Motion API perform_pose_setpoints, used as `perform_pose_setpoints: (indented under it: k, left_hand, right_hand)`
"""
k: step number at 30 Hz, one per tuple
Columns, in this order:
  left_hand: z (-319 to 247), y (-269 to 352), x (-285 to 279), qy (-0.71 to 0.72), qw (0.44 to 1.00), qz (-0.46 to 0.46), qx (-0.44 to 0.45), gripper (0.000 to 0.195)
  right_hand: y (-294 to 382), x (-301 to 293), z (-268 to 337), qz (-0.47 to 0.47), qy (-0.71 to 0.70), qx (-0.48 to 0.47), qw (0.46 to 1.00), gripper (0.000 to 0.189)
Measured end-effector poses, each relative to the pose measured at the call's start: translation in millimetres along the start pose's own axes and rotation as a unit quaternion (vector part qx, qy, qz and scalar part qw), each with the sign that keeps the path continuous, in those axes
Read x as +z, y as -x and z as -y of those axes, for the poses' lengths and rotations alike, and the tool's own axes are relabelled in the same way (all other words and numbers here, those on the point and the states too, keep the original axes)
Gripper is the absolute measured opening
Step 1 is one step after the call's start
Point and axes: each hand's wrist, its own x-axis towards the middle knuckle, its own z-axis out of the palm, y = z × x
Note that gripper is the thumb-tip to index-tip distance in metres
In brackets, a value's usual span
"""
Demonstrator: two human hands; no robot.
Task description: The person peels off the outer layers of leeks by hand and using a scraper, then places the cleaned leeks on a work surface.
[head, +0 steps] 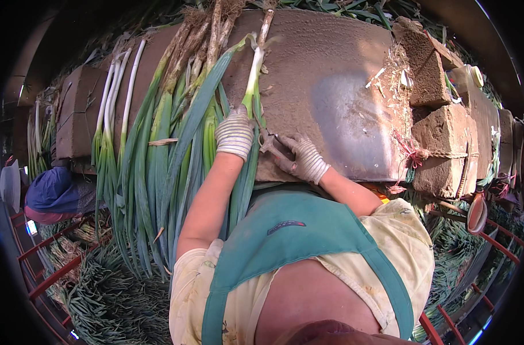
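Note:
My left hand [235, 132], in a striped work glove, is closed around the green part of a long green onion [254, 79]. The stalk's dirty root end points away from me over the board, and one leaf bends back to the left. My right hand [303, 158], gloved too, holds the handles of a small pair of scissors [268, 144], whose point lies beside that stalk. Left of my left hand, a pile of unpeeled green onions [163, 97] lies with muddy roots at the far side and leaves hanging over the near edge. Several peeled white stalks [111, 99] lie farther left.
The dusty work board [305, 47] has a worn shiny patch. Peel scraps [400, 82] lie at its right, beside foam blocks [445, 148] tied with rope. Another person in a blue head covering [53, 194] is at the left. Heaped green onions [115, 293] and red metal rails [57, 276] are below.

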Motion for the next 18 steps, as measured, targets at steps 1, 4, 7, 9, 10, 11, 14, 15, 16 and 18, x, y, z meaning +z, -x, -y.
perform_pose_setpoints:
  k: [1,4,7,9,10,11,14,15,16,18]
  left_hand:
    - [-6,0,-2,-0.017,1.0,0.003,-0.007,0.042]
    - [-17,-5,-4,-0.095,0.995,-0.021,0.002,0.043]
    - [-20,-11,-5,-0.141,0.988,-0.054,0.031,0.047]
    - [-23,-17,-7,-0.134,0.991,-0.02,0.021,0.051]
    - [-27,-21,-9,-0.106,0.994,0.012,-0.008,0.056]
    - [-31,-22,-12,-0.086,0.995,0.034,-0.031,0.054]
    - [-32,-29,-15,-0.025,0.993,0.086,-0.073,0.057]
    - [-28,-31,-14,-0.008,0.992,0.095,-0.083,0.057]
    - [-32,-33,-19,0.004,0.991,0.103,-0.08,0.058]
    - [-31,-31,-30,0.025,0.99,0.111,-0.081,0.057]
  right_hand:
    - [-13,-7,1,0.01,0.01,0.018,1.0,0.056]
    - [-83,0,-49,-0.068,-0.012,0.018,0.997,0.051]
    - [-165,-27,-73,-0.192,-0.035,0.007,0.981,0.04]
    - [-206,-43,-78,-0.184,-0.188,0.051,0.963,0.037]
    - [-203,-47,-75,-0.189,-0.174,0.05,0.965,0.039]
    - [-195,-49,-73,-0.196,-0.16,0.049,0.966,0.041]
    - [-157,-23,-80,-0.196,-0.101,-0.017,0.975,0.047]
    - [-127,-42,-33,-0.131,-0.116,0.024,0.984,0.05]
    - [-108,-23,-51,-0.155,-0.119,0.014,0.981,0.055]
    - [-66,-22,-27,-0.122,-0.158,0.037,0.979,0.06]
